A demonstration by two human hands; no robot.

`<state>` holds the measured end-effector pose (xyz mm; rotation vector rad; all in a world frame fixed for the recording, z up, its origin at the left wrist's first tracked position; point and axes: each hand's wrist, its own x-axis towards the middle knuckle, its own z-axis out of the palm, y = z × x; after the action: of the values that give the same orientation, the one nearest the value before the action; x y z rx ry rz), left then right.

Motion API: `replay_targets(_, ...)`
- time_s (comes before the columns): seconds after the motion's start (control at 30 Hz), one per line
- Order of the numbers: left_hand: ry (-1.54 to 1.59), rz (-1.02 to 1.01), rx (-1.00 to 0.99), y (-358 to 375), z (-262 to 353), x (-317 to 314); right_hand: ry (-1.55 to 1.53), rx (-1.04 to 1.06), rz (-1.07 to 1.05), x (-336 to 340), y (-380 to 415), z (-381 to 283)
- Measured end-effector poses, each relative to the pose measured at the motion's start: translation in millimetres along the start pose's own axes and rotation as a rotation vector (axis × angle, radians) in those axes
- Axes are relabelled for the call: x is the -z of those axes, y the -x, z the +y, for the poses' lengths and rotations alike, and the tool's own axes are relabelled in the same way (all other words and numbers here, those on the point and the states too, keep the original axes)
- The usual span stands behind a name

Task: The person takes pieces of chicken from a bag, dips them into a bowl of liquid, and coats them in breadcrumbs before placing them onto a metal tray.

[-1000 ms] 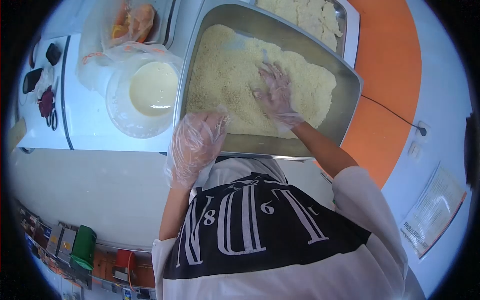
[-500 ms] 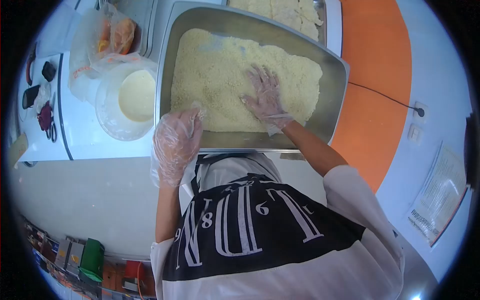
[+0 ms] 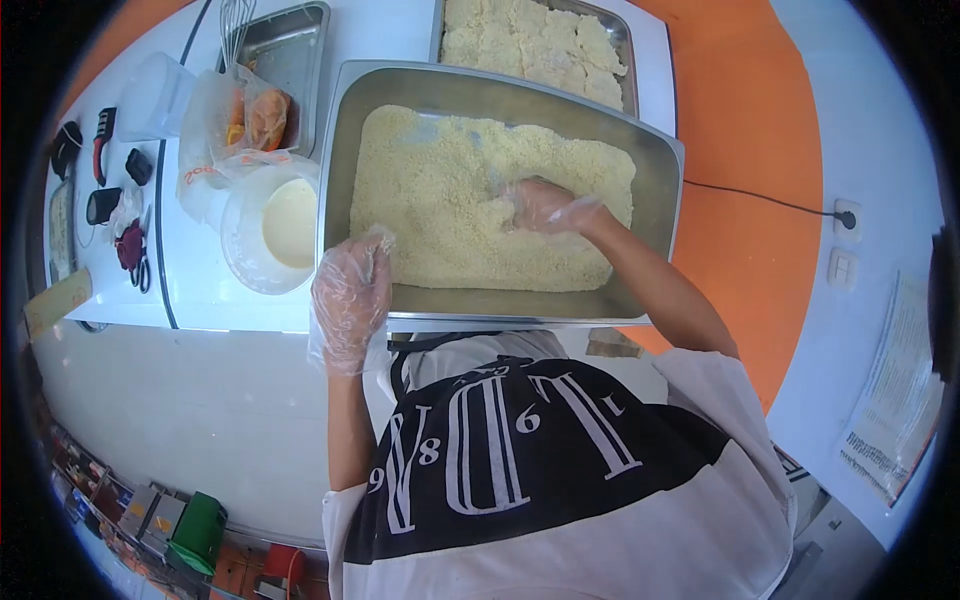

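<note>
A deep metal tray (image 3: pixel 655 205) holds a wide bed of pale yellow breadcrumbs (image 3: pixel 430 200). My right hand (image 3: pixel 550 207), in a clear plastic glove, is sunk among the crumbs right of the middle. Its fingers curl round a clump of them, and the fingertips are partly hidden. At the tray's near left corner is my left hand (image 3: pixel 352 290), also gloved, with its fingers curled closed. Whatever lies inside those fingers does not show. To the left stands a translucent bowl (image 3: pixel 243 238) of creamy batter (image 3: pixel 292 225).
Behind the tray, a second metal tray (image 3: pixel 634 75) holds breaded pieces (image 3: pixel 540 45). A plastic bag (image 3: pixel 205 150) with orange items, a smaller tray (image 3: pixel 318 60) and a whisk (image 3: pixel 236 30) are at the back left. Scissors (image 3: pixel 142 272) lie farther left. A cord (image 3: pixel 760 198) runs to a wall socket.
My right hand has gone from lying spread on the crumbs to curling into them. My left hand stays closed at the near left corner. The view has shifted slightly.
</note>
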<state>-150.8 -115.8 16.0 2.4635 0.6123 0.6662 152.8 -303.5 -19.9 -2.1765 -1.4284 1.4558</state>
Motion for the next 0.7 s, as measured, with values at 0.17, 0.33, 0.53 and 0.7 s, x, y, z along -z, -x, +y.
replay_targets(0.17,-0.058,-0.202,0.061,-15.6,14.0,0.5,0.027,0.068,0.077,31.4,47.9,-37.8)
replay_targets(0.33,0.115,-0.365,-0.099,-59.0,29.7,-23.7,0.220,0.406,0.331,40.1,93.9,-33.3)
replay_targets(0.53,-0.445,-0.463,-0.646,-90.5,-14.7,-111.1,-0.054,0.040,0.072,0.8,97.5,-50.1)
replay_targets(0.7,-0.537,-0.361,-0.792,-53.4,-69.7,-163.2,-0.332,0.121,0.493,-105.1,20.8,-52.0)
